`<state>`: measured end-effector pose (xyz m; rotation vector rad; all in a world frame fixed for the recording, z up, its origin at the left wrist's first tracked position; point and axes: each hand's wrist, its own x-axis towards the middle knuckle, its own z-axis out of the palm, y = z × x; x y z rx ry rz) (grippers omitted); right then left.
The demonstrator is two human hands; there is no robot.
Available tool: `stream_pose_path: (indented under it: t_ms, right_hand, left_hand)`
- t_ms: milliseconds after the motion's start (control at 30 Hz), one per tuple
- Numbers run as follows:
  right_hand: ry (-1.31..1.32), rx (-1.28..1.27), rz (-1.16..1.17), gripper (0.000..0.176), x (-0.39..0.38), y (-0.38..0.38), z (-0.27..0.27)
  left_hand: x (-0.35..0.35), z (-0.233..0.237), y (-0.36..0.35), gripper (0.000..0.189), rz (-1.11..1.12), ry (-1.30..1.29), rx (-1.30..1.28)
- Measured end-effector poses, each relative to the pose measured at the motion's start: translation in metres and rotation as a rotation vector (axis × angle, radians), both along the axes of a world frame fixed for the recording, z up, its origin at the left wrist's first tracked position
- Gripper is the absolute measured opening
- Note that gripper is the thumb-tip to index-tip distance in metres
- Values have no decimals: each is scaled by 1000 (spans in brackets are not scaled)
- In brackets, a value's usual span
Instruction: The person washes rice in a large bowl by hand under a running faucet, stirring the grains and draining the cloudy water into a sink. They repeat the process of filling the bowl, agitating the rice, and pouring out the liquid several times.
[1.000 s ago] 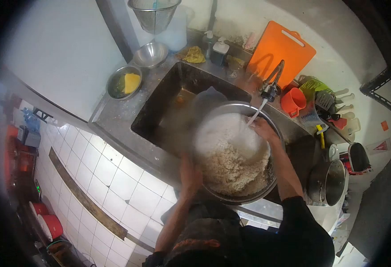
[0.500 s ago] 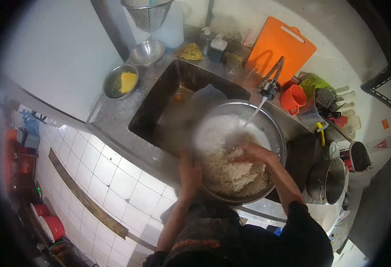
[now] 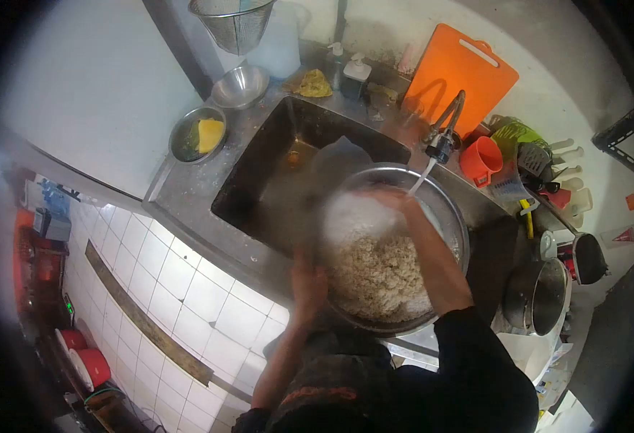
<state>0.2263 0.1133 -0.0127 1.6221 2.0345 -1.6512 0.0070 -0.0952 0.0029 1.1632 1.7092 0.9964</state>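
As water (image 3: pixel 423 175) runs, counter (image 3: pixel 250 249), tiled floor (image 3: pixel 180 283), left hand (image 3: pixel 308 285) beside bowl (image 3: pixel 450 202), right hand (image 3: pixel 391 199) inside, fingers unclear

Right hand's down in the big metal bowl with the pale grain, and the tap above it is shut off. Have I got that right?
Not quite: the tap is running. The head view shows water streaming into the big metal bowl. The right hand is indeed down in it, with the pale grain.
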Motion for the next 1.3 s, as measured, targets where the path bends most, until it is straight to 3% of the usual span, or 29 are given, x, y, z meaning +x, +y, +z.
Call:
stream_pose_path:
  t_ms: [67,100,167,233,267,433,500,533,600,667,733,833,967,1067,1167,1233,1300]
  right_hand:
    - [-115,-112,43,53,-34,-16,29]
    - [-112,-112,36,53,-29,-12,-1]
    - [167,-148,275,79,-16,7,-85]
    - [-94,-40,204,80,-19,-28,-5]
    - [-119,-128,216,73,-19,-39,26]
    - [-18,-191,278,65,27,-99,30]
    - [-106,348,380,69,50,-132,14]
    - [-112,347,380,69,53,-150,22]
    - [-242,445,224,68,51,-187,60]
    - [-261,472,234,68,39,-212,79]
    - [-305,582,257,76,28,-232,68]
    - [-494,570,174,87,-2,-226,51]
    - [-506,459,210,94,-10,-176,40]
    - [-573,469,235,90,-5,-140,12]
    - [-554,567,46,79,1,-111,-3]
    - [-414,496,-141,71,9,-97,0]
    - [-351,517,-106,71,25,-99,13]
  left_hand:
    - [0,-1,-1,65,-8,21,-23]
    - [0,-2,-2,65,-5,24,-24]
    - [1,-1,-1,65,-5,21,-17]
    - [0,3,-3,67,-16,-26,-10]
    - [0,2,-3,67,-13,-26,-9]
    - [5,27,-3,65,64,-229,-95]
    - [3,7,-3,63,36,-163,-36]
    - [2,-4,-3,61,2,-52,59]
    - [4,-4,-3,60,33,-75,41]
    - [4,-7,-3,59,64,-93,19]
    - [5,-12,-2,59,47,-7,88]
    - [3,4,-3,59,-2,-106,63]
    - [3,-13,-5,69,27,-14,103]
    - [4,-1,-3,72,42,-168,127]
    - [0,-1,-5,63,24,-138,21]
    - [1,13,-2,62,6,-158,20]
    - [1,0,-1,63,11,-124,48]
